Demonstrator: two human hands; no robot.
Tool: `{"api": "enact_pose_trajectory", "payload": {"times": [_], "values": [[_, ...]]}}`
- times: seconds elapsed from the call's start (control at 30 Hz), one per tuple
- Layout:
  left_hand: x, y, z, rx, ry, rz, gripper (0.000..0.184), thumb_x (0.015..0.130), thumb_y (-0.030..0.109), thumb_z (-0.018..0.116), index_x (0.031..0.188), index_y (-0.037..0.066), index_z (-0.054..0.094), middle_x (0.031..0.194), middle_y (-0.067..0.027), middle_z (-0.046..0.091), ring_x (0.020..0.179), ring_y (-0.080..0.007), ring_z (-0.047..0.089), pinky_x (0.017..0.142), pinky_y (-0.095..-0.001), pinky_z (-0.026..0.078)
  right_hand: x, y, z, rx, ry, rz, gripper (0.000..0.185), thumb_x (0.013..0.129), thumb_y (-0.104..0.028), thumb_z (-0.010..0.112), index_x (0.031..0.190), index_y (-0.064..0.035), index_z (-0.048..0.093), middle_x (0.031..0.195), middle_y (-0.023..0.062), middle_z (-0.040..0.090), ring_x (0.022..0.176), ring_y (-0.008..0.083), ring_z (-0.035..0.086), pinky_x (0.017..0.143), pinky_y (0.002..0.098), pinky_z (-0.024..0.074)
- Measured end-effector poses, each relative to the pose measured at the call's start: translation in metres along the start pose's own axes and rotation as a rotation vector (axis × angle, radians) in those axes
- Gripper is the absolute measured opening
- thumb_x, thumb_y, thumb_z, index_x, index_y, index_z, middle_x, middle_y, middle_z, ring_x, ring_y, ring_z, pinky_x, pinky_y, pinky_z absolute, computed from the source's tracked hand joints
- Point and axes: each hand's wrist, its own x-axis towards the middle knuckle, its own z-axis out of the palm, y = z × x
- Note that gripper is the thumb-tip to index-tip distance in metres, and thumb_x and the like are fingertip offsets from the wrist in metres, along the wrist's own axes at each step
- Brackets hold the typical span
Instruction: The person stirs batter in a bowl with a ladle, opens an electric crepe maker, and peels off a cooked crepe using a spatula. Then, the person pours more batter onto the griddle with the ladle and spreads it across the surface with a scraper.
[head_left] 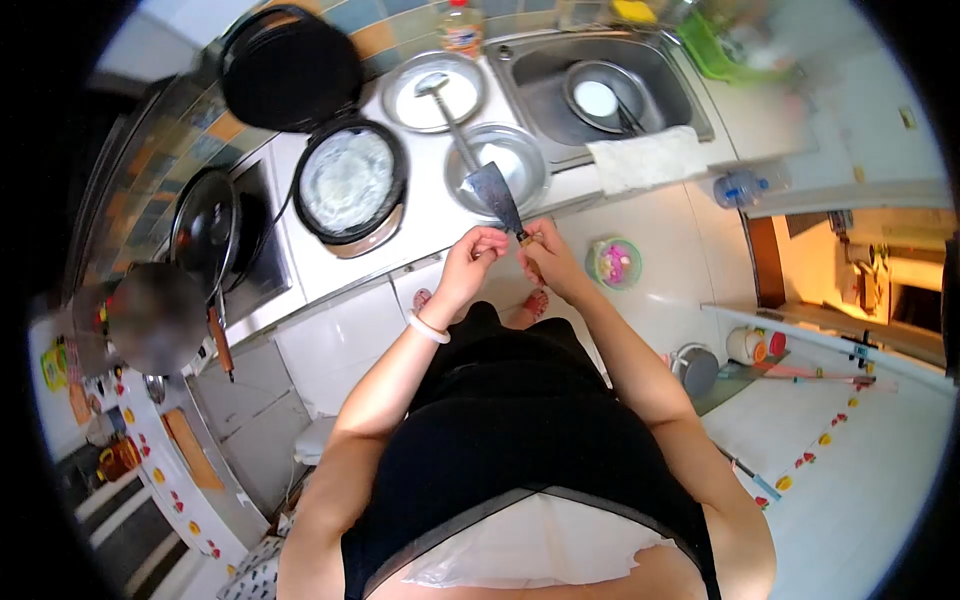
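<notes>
My right hand (548, 262) is wrapped round the wooden handle of a dark metal spatula (492, 192), whose blade points up over a metal bowl (538, 190). Close beside it, my left hand (473, 262) has its fingers curled together near the handle; whether they pinch anything is too small to tell. A ladle (455, 125) lies across from a metal plate (478, 75) holding white stuff towards the bowl. Left of these, a round electric griddle (398, 190) stands with its lid raised and a pale, flat pancake (348, 178) inside.
A sink (510, 85) with a bowl in it is at the back right, a white cloth (650, 162) on its front edge. An oil bottle (461, 28) stands behind. At left is a lidded wok (205, 225) with a wooden handle. A small basket (614, 263) sits on the floor.
</notes>
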Motion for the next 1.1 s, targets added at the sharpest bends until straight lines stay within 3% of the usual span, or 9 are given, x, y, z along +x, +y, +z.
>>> {"api": "enact_pose_trajectory", "payload": {"times": [0.17, 0.47, 0.67, 0.93, 1.1], "values": [[-0.039, -0.004, -0.107, 0.054, 0.201, -0.003, 0.027, 0.083, -0.012, 0.046, 0.104, -0.002, 0.059, 0.095, -0.0073, 0.064, 0.087, -0.0138, 0.061, 0.083, -0.0258, 0.048, 0.048, 0.013, 0.092, -0.071, -0.024, 0.070, 0.018, 0.093, -0.015, 0.048, 0.105, -0.0061, 0.038, 0.071, 0.0054, 0.053, 0.046, 0.0103, 0.044, 0.039, 0.0257, 0.0343], [-0.084, -0.010, -0.263, 0.190, 0.343, -0.003, 0.027, 0.083, -0.011, 0.046, 0.103, -0.001, 0.059, 0.094, -0.0066, 0.064, 0.087, -0.0139, 0.061, 0.083, -0.0270, 0.049, 0.125, 0.043, 0.191, -0.092, 0.068, 0.349, 0.015, 0.092, -0.013, 0.049, 0.100, -0.0047, 0.040, 0.075, 0.0082, 0.057, 0.044, 0.0118, 0.045, 0.035, 0.0265, 0.0322], [-0.081, -0.013, -0.299, 0.236, 0.367, 0.055, 0.024, 0.081, -0.010, 0.048, 0.099, 0.000, 0.061, 0.091, -0.0062, 0.066, 0.081, -0.0145, 0.062, 0.078, -0.0267, 0.050, 0.133, 0.030, 0.223, -0.359, 0.104, 0.444, 0.020, 0.094, -0.017, 0.047, 0.105, -0.0011, 0.042, 0.075, 0.0088, 0.057, 0.042, 0.0109, 0.042, 0.034, 0.0257, 0.0295], [-0.067, -0.010, -0.301, 0.274, 0.391, 0.094, 0.018, 0.084, -0.007, 0.053, 0.097, 0.001, 0.062, 0.088, -0.0085, 0.067, 0.082, -0.0167, 0.064, 0.076, -0.0290, 0.051, 0.150, 0.025, 0.226, -0.335, 0.091, 0.557, 0.019, 0.094, -0.016, 0.047, 0.105, -0.0010, 0.042, 0.075, 0.0087, 0.056, 0.040, 0.0110, 0.041, 0.032, 0.0254, 0.0259], [-0.047, 0.000, -0.298, 0.466, 0.386, 0.128, 0.026, 0.078, -0.009, 0.052, 0.100, 0.003, 0.063, 0.094, -0.0114, 0.065, 0.087, -0.0242, 0.065, 0.077, -0.0330, 0.052, 0.149, 0.036, 0.228, -0.285, 0.119, 0.545, 0.020, 0.094, -0.015, 0.046, 0.107, -0.0021, 0.039, 0.074, 0.0091, 0.054, 0.039, 0.0107, 0.038, 0.031, 0.0256, 0.0245]]}}
